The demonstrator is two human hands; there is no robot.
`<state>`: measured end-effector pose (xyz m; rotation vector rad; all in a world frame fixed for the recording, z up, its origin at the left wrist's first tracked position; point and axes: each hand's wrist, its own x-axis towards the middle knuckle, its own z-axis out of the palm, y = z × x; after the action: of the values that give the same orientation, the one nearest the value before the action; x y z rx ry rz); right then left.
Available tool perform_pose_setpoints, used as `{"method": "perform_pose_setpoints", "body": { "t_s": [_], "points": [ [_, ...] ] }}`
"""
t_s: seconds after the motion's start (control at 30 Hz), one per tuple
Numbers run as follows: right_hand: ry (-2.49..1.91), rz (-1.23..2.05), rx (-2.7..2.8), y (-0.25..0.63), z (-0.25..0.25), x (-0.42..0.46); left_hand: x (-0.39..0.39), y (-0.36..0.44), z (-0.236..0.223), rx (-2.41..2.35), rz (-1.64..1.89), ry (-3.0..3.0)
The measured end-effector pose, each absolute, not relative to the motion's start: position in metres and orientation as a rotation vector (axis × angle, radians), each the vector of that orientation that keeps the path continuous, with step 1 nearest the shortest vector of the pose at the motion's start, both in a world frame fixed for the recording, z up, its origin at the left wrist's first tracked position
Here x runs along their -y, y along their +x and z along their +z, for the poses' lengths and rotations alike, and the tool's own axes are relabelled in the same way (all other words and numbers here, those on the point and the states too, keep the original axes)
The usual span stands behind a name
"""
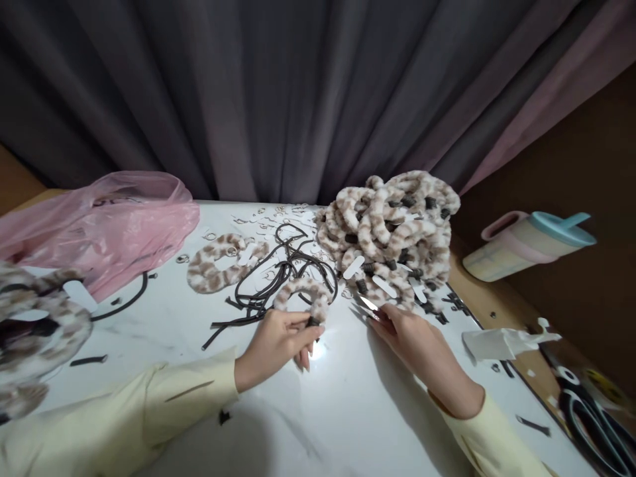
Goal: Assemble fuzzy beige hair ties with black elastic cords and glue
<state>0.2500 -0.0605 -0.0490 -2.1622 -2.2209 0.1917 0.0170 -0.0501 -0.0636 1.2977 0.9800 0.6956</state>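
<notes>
My left hand pinches a fluffy white-and-brown ring by its lower right end, where a dark band wraps it. The fingers hide part of that end. To the right, my right hand is closed around small metal thread snips, whose pointed blades stick out toward the upper left. Most of their handle is covered by my fingers. Behind the held ring lies a tangle of dark brown cords. Another fluffy ring with a white tag lies flat to the left.
A tall pile of similar fluffy rings stands at back right. More rings sit at far left by a pink plastic bag. A tumbler, a white bottle and black-handled scissors are at right. Small metal rings are scattered about.
</notes>
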Motion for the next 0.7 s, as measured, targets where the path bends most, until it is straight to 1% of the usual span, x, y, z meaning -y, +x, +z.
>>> {"method": "perform_pose_setpoints", "body": {
  "t_s": [0.07, 0.2, 0.37, 0.5, 0.6, 0.7],
  "points": [
    [-2.150, 0.007, 2.286, 0.259, -0.056, 0.069, 0.046, 0.016, -0.061, -0.924, 0.698, 1.145],
    [-1.910, -0.246, 2.410, 0.269, -0.068, 0.082, 0.043, 0.015, -0.060, -0.901, 0.725, 1.016],
    [-1.705, -0.260, 2.413, 0.277, -0.069, 0.086, 0.042, 0.013, -0.065, -0.919, 0.731, 0.998],
    [-1.596, -0.220, 2.318, 0.280, -0.058, 0.092, 0.043, 0.013, -0.066, -0.930, 0.741, 1.008],
    [-1.525, -0.326, 2.086, 0.286, -0.047, 0.111, 0.044, 0.012, -0.068, -0.940, 0.731, 0.994],
    [-1.619, -0.498, 1.519, 0.300, -0.041, 0.138, 0.044, 0.012, -0.071, -0.946, 0.722, 0.986]
  ]
}}
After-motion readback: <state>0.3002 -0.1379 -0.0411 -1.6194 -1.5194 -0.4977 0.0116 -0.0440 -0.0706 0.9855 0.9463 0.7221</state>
